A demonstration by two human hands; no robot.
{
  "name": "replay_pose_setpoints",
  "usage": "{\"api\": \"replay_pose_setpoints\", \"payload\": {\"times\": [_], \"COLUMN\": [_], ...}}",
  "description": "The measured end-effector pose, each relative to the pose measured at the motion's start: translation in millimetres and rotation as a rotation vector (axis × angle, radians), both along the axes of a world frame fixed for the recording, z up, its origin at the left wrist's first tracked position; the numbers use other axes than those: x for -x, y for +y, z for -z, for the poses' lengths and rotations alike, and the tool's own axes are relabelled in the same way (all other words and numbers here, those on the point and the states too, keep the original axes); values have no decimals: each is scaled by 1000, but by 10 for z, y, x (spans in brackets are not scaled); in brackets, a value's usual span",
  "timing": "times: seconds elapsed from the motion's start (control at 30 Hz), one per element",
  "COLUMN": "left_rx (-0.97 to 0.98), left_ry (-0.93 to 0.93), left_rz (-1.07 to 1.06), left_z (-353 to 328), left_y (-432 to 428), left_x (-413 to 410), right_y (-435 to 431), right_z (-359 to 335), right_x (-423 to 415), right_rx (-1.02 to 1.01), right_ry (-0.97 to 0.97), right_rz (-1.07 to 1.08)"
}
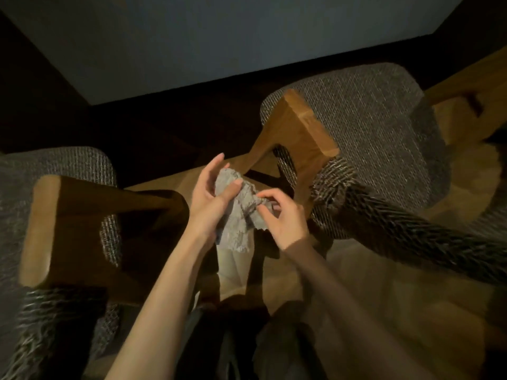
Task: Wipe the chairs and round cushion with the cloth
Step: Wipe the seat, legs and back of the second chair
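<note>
cloth (241, 212) | left hand (210, 198) thumb-clamps it, right hand (285, 218) pinches edge | best fold flat before wiping | left chair (74, 229), right chair (301, 133) flank hands

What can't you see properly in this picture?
All in the head view:
- Left chair: cut off by the left and bottom edges; its back is blurred.
- Right chair: runs off the right edge; its back is blurred.
- Cloth: partly hidden by the left hand and right hand holding it.
- Space under the table: too dark to tell.
</note>
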State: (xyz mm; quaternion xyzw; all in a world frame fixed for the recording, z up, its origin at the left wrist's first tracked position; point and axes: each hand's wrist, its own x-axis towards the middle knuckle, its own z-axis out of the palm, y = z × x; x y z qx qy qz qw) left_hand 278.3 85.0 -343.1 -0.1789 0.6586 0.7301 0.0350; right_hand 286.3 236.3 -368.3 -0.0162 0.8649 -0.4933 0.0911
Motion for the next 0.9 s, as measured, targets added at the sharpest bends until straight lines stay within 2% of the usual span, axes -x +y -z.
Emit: {"api": "replay_pose_setpoints", "payload": {"times": [0.17,0.33,0.5,0.63,0.7,0.9], "left_rx": [-68,3,68,88,192,428], "left_ry": [146,276,387,399,409,424], "left_rz": [14,194,296,509,459,87], "left_z": [623,1196,1450,1336,1250,1142], "left_y": [-137,-399,-639,-807,-798,-716], "left_x": [259,457,477,364,328,400], "right_y": [-140,-316,-445,-444,-417,-481], "right_z": [696,1206,1391,1295,1220,1106], "right_x": [399,783,981,995,978,946], "right_rx": [89,153,196,253,264,307], "right_ry": [152,250,308,271,258,186], "right_rz": [86,152,137,133,91,-24]}}
